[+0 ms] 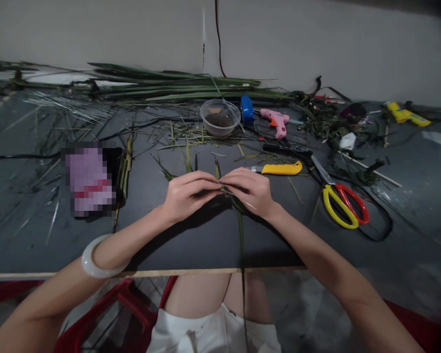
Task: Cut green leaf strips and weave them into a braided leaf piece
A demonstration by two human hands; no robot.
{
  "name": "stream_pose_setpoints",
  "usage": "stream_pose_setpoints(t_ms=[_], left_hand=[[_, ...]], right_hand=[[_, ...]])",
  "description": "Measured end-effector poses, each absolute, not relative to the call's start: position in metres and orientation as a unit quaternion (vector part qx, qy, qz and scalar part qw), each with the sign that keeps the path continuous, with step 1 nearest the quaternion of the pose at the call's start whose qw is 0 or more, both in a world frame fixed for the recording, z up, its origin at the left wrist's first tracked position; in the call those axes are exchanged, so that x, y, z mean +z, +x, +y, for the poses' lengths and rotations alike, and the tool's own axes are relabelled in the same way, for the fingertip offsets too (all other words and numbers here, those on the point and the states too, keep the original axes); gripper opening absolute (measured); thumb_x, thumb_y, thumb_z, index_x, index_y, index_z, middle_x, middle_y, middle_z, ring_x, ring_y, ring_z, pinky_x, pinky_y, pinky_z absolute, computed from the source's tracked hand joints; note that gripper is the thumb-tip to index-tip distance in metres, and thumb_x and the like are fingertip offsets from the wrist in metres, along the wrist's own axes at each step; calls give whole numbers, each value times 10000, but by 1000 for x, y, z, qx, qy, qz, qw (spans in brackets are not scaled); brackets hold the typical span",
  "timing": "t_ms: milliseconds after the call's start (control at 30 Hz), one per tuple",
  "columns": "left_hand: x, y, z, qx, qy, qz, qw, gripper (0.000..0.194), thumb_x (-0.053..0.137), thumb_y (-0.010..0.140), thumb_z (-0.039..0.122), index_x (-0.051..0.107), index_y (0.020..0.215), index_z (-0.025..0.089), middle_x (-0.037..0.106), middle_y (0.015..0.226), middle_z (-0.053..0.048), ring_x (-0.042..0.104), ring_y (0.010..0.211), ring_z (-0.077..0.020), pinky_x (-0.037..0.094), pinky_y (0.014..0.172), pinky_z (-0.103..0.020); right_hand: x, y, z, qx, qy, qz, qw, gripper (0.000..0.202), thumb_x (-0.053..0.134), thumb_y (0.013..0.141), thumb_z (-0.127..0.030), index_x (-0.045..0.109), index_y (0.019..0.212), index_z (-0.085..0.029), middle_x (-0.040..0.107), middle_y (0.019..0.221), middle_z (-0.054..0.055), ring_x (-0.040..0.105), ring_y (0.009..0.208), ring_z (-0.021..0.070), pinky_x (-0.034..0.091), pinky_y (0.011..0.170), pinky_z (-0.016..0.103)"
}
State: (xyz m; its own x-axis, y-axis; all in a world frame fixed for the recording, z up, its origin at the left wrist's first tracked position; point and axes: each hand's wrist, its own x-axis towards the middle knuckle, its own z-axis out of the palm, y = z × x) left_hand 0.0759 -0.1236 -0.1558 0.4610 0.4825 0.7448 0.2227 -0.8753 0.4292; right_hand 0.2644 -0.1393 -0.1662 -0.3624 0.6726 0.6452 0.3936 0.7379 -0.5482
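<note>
My left hand (193, 195) and my right hand (250, 190) meet fingertip to fingertip above the middle of the dark table (191, 245). Both are closed on a green leaf strip (241, 235), pinched between thumbs and fingers. One long end of the strip hangs down over the table's front edge. Pointed leaf tips (217, 167) stick up behind the fingers. A thin pale piece (248, 203) crosses in front of my right fingers. How the strip is folded inside the pinch is hidden.
A yellow cutter (282, 168) and scissors (340, 206) lie right of my hands. Behind are a clear bowl (220, 128), blue tape roll (247, 109), pink glue gun (277, 122) and long leaves (176, 88). A blurred purple item (90, 179) lies left; a yellow tool (407, 115), far right.
</note>
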Motion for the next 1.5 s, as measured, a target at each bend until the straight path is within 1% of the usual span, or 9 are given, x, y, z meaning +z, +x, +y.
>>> stream_pose_setpoints(t_ms=[133,267,433,667,767,900,1000,1267,1500], left_hand=[[-159,76,-120,480,854,177,98,35,627,806,156,652,782,154,697,776,-37,663,734,-97,531,705,-175],[-162,75,-117,476,861,165,71,7,643,792,144,648,797,143,694,785,-43,658,731,-99,527,699,-179],[-167,73,-115,456,873,165,47,32,617,816,168,644,802,159,690,791,-26,654,737,-92,520,702,-174],[-170,72,-113,449,881,140,53,35,611,816,158,618,783,147,682,778,-32,656,729,-99,525,696,-178],[-168,71,-111,431,894,113,35,61,585,834,170,607,782,150,680,781,-36,660,741,-106,527,700,-183],[-165,70,-109,404,910,93,2,96,560,848,159,593,760,141,683,770,-41,666,760,-124,535,721,-203],[-165,70,-110,394,914,101,-6,124,545,856,156,588,741,137,683,758,-44,664,755,-126,538,720,-206],[-167,72,-110,415,905,89,20,138,577,830,122,568,693,128,673,713,-39,653,741,-123,539,718,-206],[-166,72,-112,418,904,87,18,192,518,866,145,577,683,148,669,738,-24,631,720,-90,526,668,-178]], right_hand=[[-170,268,-137,91,-289,-828,472,168,526,860,-144,654,964,-173,699,865,82,643,823,173,525,743,334],[-169,270,-136,62,-283,-832,474,170,536,850,-121,644,972,-167,689,852,75,637,795,159,528,717,311],[-164,272,-135,45,-284,-850,442,140,542,845,-120,633,942,-165,682,826,65,628,760,148,525,695,291],[-162,279,-133,42,-268,-882,384,116,526,857,-151,628,906,-175,683,815,55,627,758,154,515,702,300],[-157,277,-137,57,-282,-882,374,93,543,827,-126,629,830,-160,682,769,53,625,722,152,513,685,287],[-150,270,-145,88,-348,-859,365,90,573,771,-99,609,702,-143,665,670,41,615,627,138,493,607,249],[-150,267,-150,80,-381,-844,369,113,575,777,-114,603,672,-145,667,650,36,620,609,134,484,587,238],[-159,267,-156,50,-366,-844,389,98,543,828,-120,622,779,-151,689,730,58,635,678,143,517,649,257],[-165,271,-152,40,-324,-861,389,124,512,836,-80,616,868,-141,682,781,83,626,732,157,536,697,299]])
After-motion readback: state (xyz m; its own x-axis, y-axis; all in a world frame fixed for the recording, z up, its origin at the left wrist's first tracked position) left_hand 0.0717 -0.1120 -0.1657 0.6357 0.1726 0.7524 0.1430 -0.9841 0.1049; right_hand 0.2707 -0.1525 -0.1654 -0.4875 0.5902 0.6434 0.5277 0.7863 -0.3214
